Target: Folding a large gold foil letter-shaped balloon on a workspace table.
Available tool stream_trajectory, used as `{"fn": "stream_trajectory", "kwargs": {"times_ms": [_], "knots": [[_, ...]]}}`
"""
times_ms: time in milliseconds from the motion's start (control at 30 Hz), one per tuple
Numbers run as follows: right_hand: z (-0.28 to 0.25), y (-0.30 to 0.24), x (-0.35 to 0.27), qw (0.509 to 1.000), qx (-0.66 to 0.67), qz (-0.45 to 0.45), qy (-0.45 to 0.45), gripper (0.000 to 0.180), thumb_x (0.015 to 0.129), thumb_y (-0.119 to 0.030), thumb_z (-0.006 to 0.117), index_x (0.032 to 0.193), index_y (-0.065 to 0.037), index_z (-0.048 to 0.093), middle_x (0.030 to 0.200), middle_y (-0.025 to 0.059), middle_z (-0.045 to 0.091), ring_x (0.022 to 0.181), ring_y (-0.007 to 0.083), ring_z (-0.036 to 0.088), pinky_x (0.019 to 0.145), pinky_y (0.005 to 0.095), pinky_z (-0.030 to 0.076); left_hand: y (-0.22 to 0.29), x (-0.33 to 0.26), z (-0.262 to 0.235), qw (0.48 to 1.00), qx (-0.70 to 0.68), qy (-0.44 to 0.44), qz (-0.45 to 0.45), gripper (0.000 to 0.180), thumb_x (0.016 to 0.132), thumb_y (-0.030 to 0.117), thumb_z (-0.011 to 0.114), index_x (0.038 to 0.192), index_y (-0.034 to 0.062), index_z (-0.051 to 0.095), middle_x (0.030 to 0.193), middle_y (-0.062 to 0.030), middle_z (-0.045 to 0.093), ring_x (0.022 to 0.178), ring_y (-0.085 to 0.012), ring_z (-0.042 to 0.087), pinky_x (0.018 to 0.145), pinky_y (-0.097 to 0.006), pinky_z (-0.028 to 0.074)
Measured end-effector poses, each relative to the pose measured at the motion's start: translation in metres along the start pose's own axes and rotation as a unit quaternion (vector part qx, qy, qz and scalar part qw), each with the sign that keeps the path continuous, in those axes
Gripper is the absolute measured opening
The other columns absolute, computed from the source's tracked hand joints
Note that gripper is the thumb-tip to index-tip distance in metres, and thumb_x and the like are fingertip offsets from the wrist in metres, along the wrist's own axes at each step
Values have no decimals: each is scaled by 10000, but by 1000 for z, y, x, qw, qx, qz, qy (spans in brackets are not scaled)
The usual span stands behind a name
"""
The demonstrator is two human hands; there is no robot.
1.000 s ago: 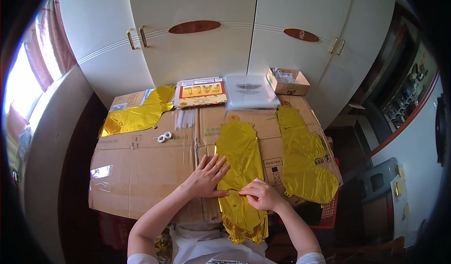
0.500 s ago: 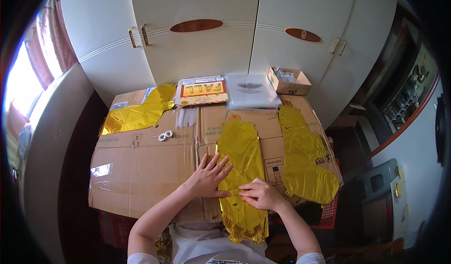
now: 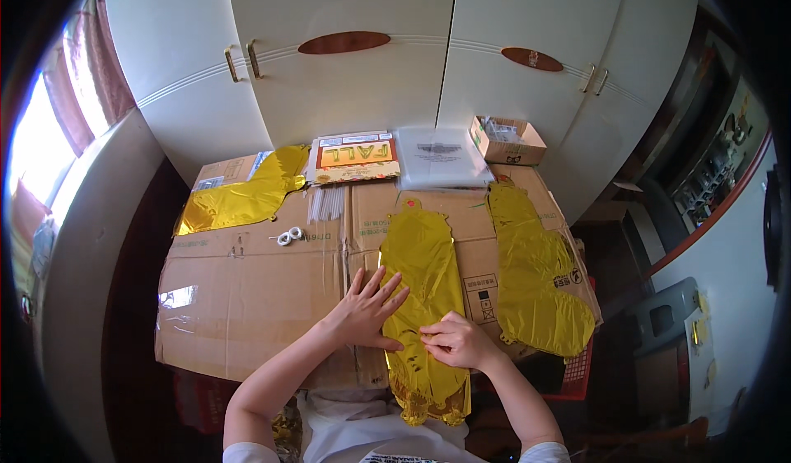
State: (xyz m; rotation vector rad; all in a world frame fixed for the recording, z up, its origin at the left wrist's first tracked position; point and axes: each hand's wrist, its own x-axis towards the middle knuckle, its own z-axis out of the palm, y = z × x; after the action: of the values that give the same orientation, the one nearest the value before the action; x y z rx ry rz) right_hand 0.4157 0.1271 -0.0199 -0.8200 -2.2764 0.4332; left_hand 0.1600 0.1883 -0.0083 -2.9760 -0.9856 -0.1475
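A flat gold foil balloon (image 3: 422, 253) lies lengthwise before me on the cardboard, its near end hanging past the front edge. My left hand (image 3: 368, 311) rests with fingers spread across its left margin, partly on the cardboard. On the balloon's lower part, my right hand (image 3: 454, 339) is closed, thumb and fingertips pinching at the foil; whatever detail lies between the fingertips is hidden. To the right lies another flat gold foil balloon (image 3: 535, 273), wider at its near end. A third gold foil balloon (image 3: 247, 199) is at the far left.
Flattened cardboard (image 3: 247, 306) covers the table. Two small white ribbon rolls (image 3: 290, 236) and several thin clear straws (image 3: 326, 205) lie left of centre. Behind them are a printed card pack (image 3: 356, 158), clear plastic bags (image 3: 442, 162) and a small open box (image 3: 511, 146), near white cabinet doors.
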Motion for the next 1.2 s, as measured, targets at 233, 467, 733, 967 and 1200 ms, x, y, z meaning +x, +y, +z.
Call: {"fn": "stream_trajectory", "kwargs": {"times_ms": [233,467,733,967,1200], "knots": [[-7,0,1,998,-49,-17,-28,117,763,-207,764,807,-99,746,1017,-14,710,925,169,605,827,323,483,0,-1,-2,1000,-5,-18,2,1184,660,843,569,1487,36,310,1534,-227,286,1413,-483,220,1095,-681,176],[-8,0,1,995,-88,-36,-34,207,737,-308,804,825,-129,749,999,-25,716,1067,153,624,871,338,444,1,-1,-3,1000,-5,-29,0,1242,603,871,579,1500,60,293,1547,-211,267,1422,-473,211,1096,-690,170],[-7,1,-1,995,-83,-27,-45,253,766,-366,772,840,-127,742,1017,-18,712,1093,149,610,899,339,406,3,1,-10,996,25,-81,-1,1317,539,897,592,1529,103,240,1564,-217,226,1426,-490,183,1083,-711,161],[-7,2,-1,995,-83,-20,-49,267,771,-388,766,830,-129,750,1016,-21,714,1090,146,610,900,344,402,2,7,-13,996,38,-76,-25,1320,538,891,602,1517,76,257,1547,-257,237,1414,-496,214,1076,-700,192],[-7,3,-2,995,-81,-17,-49,274,772,-399,761,829,-131,752,1013,-25,716,1089,145,610,898,341,399,-15,17,-8,990,48,-103,-85,1354,555,915,558,1514,19,228,1541,-288,216,1442,-445,184,1092,-704,141]]}}
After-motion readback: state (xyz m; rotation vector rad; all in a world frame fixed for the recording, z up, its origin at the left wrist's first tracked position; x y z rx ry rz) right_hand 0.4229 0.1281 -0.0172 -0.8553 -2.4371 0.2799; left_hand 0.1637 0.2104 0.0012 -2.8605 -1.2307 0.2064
